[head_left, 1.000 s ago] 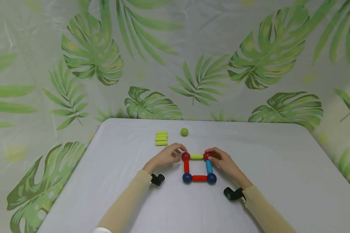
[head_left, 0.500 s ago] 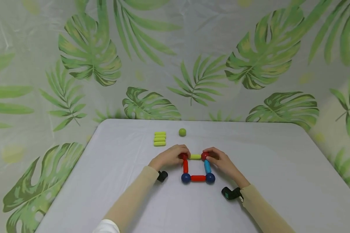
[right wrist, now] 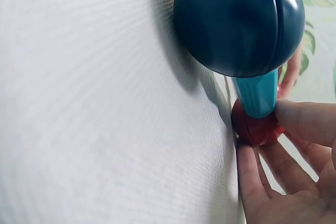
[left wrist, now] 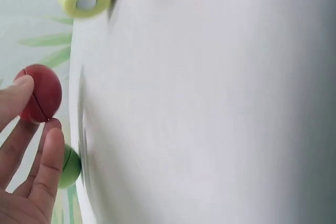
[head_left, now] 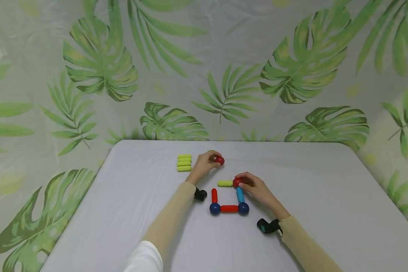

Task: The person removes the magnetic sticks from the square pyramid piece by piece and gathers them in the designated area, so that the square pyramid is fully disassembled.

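Note:
In the head view my left hand (head_left: 204, 165) pinches a red ball (head_left: 219, 161) between thumb and fingertips, away from the frame. The left wrist view shows this ball raised, with a green ball (left wrist: 71, 169) behind the fingers; the hand mostly hides that green ball in the head view. My right hand (head_left: 257, 189) grips a second red ball (head_left: 237, 183) at the frame's far right corner. A yellow-green rod (head_left: 225, 183) and a light blue rod (head_left: 240, 195) join it. Two dark blue balls (head_left: 243, 208) are linked by a red rod (head_left: 229, 208); another red rod (head_left: 214, 196) ends free.
Several yellow-green rods (head_left: 184, 163) lie in a stack-like row left of my left hand. The white table (head_left: 309, 177) ends at a leaf-print backdrop (head_left: 231, 94). A black wrist camera (head_left: 200, 195) sits on each arm.
My left hand has taken hold of the far left corner's red ball and carried it off the frame, away toward the green ball. My right hand keeps its grip on the other red ball.

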The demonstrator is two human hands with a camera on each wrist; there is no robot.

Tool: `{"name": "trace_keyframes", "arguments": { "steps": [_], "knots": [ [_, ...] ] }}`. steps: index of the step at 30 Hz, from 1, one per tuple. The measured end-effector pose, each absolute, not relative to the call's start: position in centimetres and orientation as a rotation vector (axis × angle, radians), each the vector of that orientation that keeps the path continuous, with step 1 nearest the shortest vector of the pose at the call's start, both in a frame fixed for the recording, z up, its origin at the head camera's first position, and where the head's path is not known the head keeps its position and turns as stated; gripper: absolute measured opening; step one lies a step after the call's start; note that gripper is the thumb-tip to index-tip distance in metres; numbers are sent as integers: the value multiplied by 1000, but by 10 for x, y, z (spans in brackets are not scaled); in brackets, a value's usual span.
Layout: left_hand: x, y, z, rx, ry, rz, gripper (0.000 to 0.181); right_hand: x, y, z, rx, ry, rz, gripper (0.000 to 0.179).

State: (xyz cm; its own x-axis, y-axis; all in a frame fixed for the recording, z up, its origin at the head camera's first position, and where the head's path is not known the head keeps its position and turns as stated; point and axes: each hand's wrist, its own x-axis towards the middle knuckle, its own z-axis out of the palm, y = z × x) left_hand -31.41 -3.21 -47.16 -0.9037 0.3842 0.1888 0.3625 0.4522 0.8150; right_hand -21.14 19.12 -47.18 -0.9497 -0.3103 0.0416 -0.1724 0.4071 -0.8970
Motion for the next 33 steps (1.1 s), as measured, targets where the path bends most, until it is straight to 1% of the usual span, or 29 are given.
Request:
{"name": "trace_keyframes", "arguments": {
  "steps": [5, 12, 15, 17, 20, 22, 25, 28, 33],
  "knots": [
    [-319, -20, -472, 556, 2697, 1448, 28, -200, 183, -446, -447, 2534, -1545, 29],
    [-323, -15, -470, 472, 2772, 1339, 28, -216, 191, -481, -447, 2533, -1575, 30],
    [-321, -19, -468, 492, 2796, 1288, 31, -218, 192, -485, -445, 2536, -1571, 30],
    [-319, -24, -466, 535, 2829, 1245, 33, -219, 192, -485, -439, 2534, -1576, 29],
    [-311, -32, -461, 646, 2830, 1226, 30, -219, 191, -486, -429, 2529, -1572, 29],
    [-303, -36, -458, 745, 2729, 1237, 26, -218, 191, -485, -418, 2528, -1572, 29],
    [-286, -37, -455, 869, 2490, 1192, 25, -217, 193, -485, -432, 2533, -1571, 30],
    [-272, -32, -457, 947, 2396, 1053, 27, -216, 195, -485, -448, 2536, -1583, 30],
    [-262, -21, -462, 1072, 2612, 739, 25, -217, 195, -485, -461, 2533, -1596, 30]
  ]
}}
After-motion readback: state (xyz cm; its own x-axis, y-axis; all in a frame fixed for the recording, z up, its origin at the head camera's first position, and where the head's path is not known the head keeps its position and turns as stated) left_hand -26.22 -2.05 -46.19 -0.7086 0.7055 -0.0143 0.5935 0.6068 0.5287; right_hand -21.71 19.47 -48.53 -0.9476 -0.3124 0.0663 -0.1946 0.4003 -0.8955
